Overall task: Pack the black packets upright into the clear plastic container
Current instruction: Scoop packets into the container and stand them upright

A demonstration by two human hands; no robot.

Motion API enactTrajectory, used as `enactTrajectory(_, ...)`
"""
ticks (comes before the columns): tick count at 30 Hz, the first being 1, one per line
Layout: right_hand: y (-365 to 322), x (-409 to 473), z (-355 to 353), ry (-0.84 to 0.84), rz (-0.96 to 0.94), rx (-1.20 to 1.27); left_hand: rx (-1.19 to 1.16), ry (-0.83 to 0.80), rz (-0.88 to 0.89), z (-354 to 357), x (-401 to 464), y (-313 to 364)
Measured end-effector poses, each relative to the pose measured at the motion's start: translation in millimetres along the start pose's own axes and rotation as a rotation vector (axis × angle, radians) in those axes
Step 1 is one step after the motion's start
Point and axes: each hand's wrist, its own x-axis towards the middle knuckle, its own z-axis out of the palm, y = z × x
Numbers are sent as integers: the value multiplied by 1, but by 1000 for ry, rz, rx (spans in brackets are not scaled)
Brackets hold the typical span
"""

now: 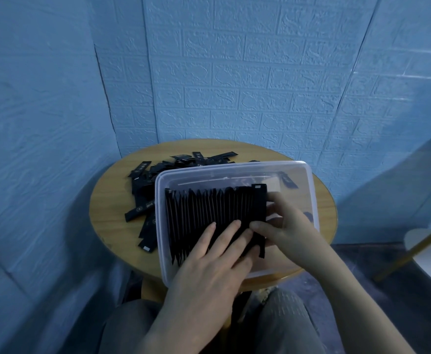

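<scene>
A clear plastic container [309, 198] sits on a small round wooden table [107, 200], holding a row of black packets [204, 210] standing on edge. My left hand [209, 261] lies with straight fingers pressing on the near ends of the row. My right hand [283, 226] grips the rightmost black packet [260, 200] at the row's right end, thumb in front and fingers behind it. Loose black packets [145, 198] lie in a heap on the table left of and behind the container.
A blue brick-pattern wall stands close behind the table. My knees [286, 318] are under the table's near edge. A white chair with a gold leg [418, 254] stands at the right. One stray packet [288, 180] lies behind the container's far right side.
</scene>
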Motion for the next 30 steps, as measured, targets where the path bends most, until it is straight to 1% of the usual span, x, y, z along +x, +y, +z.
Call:
enactTrajectory(3,4,2,2,90,-6,-4,2,-12,-1,1,-1,1)
enactTrajectory(8,4,-1,5,67,-34,-1,-4,11,-7,2,-2,2)
enactTrajectory(13,4,-2,9,146,-57,-161,-6,8,3,1,-1,1)
enactTrajectory(15,4,-2,12,166,-47,-180,2,4,-2,0,-1,1)
enactTrajectory(20,2,-3,15,157,-62,-130,40,25,-2,-1,3,2)
enactTrajectory(26,1,-5,14,146,-37,-131,27,98,68,3,19,9)
enactTrajectory(30,3,-4,11,119,-30,-139,74,85,66,6,22,11)
